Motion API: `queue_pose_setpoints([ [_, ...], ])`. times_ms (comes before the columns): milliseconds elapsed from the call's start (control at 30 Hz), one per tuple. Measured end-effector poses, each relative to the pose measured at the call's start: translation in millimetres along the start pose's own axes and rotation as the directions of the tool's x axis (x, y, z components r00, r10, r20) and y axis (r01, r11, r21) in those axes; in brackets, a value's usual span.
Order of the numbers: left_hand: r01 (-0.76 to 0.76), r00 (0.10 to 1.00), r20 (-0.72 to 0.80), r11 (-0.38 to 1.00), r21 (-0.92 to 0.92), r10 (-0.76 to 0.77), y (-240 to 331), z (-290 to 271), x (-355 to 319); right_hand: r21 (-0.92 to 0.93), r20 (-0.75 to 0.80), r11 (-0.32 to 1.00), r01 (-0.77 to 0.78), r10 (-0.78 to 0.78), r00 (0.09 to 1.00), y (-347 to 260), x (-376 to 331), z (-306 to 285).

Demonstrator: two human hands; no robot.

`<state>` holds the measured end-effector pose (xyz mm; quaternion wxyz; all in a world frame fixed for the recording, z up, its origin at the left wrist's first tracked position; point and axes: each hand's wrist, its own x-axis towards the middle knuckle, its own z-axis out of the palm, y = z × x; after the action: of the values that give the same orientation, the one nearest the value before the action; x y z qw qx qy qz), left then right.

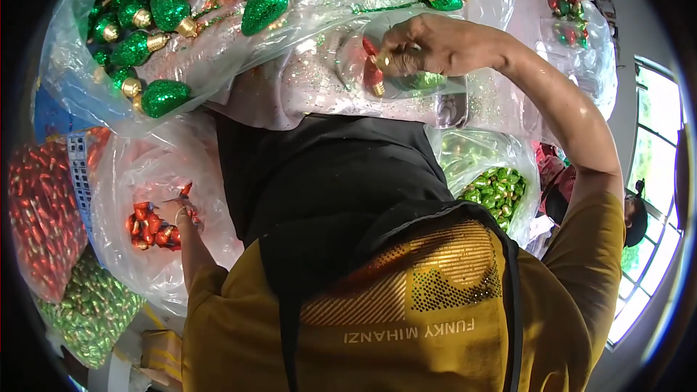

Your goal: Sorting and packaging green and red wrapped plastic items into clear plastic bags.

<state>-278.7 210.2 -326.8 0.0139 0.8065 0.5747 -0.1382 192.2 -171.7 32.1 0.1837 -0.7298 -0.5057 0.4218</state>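
Two red glittery bulb-shaped ornaments (372, 72) are being pinched in your closed right hand (428, 45). They are looking light and breakable, so hold the gold caps. Your left hand (181, 212) is digging in the clear plastic bag of red ornaments (123, 174); I cannot tell its grip.

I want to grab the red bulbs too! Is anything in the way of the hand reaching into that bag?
Nothing visible blocks it. The left hand is already inside the open clear bag, right at the red bulbs. The right hand holds ornaments elsewhere.

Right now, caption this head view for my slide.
Right hand places red bulb ornament in clear tray; left hand digs in bag.
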Motion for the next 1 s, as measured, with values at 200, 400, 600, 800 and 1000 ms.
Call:
queue_pose_setpoints([
  [200, -0.181, 0.982, 0.080, 0.974, 0.133, 0.172, -61.7, 54.0, 47.6, -0.361, 0.149, 0.932, -0.005, 0.063, 0.987, 5.1, 15.1, 3.6],
  [400, -0.132, 0.973, 0.164, 0.974, -0.186, 0.163, -38.8, -14.3, 19.5, -0.547, 0.092, 0.812, -0.203, 0.299, 0.950, -13.3, 3.6, 3.7],
  [600, -0.058, 0.906, 0.300, 0.790, -0.611, 0.299, -55.2, -93.1, -53.6, 0.023, -0.162, 0.980, -0.200, 0.201, 0.966, -10.7, -25.0, 0.1],
  [800, -0.027, 0.688, 0.357, 0.514, -0.857, 0.632, 44.6, -253.5, -117.4, -0.193, 0.205, 0.941, -0.277, 0.315, 0.927, 10.9, -30.4, 1.7],
  [1000, -0.492, 0.677, -0.120, 0.326, -0.807, 0.726, 142.8, -333.8, -129.4, -0.551, 0.128, 0.832, -0.067, 0.164, 0.978, 15.0, -16.7, 30.5],
])
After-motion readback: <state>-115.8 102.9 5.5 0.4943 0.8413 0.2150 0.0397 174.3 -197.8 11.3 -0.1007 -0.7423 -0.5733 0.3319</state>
